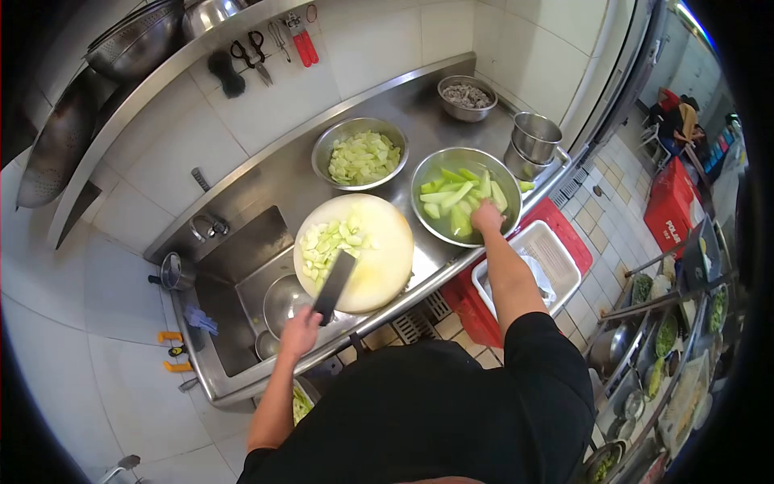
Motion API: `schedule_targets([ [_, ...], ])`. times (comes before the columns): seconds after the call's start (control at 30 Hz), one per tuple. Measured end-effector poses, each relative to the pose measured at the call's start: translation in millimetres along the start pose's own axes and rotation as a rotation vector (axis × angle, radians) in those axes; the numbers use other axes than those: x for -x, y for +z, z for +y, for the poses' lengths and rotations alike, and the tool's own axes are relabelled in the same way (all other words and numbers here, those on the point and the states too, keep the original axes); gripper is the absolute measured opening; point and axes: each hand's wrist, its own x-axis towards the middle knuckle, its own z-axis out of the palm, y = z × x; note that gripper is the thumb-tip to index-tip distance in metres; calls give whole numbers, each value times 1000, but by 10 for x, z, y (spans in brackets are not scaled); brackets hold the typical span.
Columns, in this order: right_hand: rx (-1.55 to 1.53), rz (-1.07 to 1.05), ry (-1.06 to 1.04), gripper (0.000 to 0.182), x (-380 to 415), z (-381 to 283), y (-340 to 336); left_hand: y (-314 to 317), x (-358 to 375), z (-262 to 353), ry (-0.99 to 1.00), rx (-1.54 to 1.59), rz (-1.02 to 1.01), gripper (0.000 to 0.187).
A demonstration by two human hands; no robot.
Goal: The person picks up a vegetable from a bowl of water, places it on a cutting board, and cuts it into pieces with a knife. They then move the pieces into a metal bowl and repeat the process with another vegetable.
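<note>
My left hand [300, 332] is wrapped round the handle of a cleaver [334, 286], whose blade lies over the round cutting board [387, 256]. Sliced pale green vegetable [322, 246] is heaped on the board's left side, beside the blade. At the right, my right hand [487, 218] reaches into a metal bowl [419, 173] of water with long green vegetable pieces [451, 194]. Its fingers are partly hidden among the pieces, and what they hold cannot be made out. Behind the board, another metal bowl [321, 153] holds more cut slices [364, 158].
A small bowl of greyish food [468, 95] and stacked metal cups [536, 133] stand at the back right. The sink [242, 266] is on the left. Below the counter's front edge are a white basket [570, 270] and a red crate [472, 302].
</note>
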Motion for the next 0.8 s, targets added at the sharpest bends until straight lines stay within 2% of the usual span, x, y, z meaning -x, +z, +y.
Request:
schedule_targets([
  [0.03,16,-31,12,61,-72,16,24,92,-30,94,-12,-36,-55,34],
  [0.07,43,65,26,48,-118,15,90,200,-69,121,8,-10,-92,33],
  [0.17,-56,-35,-8,43,-148,-32,-140,415,-211,307,23,-99,-219,34],
  [0.3,-94,175,-149,43,97,-368,-464,841,-503,374,112,-43,-235,34],
  [0.37,-167,216,-343,45,236,-592,-411,975,-725,381,123,-13,-226,35],
  [0.43,-180,250,-531,44,480,-871,-397,868,-896,430,1,64,-261,36],
  [0.47,-152,256,-623,42,697,-1018,-341,823,-967,443,-60,105,-282,37],
  [0.53,-184,199,-681,40,1092,-1268,-118,753,-1148,234,-35,-6,-158,38],
  [0.63,-95,85,-950,38,1507,-1406,399,567,-1209,107,-60,-92,-86,38],
  [0.77,213,-50,-994,43,2113,-1332,991,500,-1143,247,-78,-159,-129,41],
  [0.8,172,-42,-1008,45,2215,-1294,1023,511,-1123,271,-65,-166,-139,39],
])
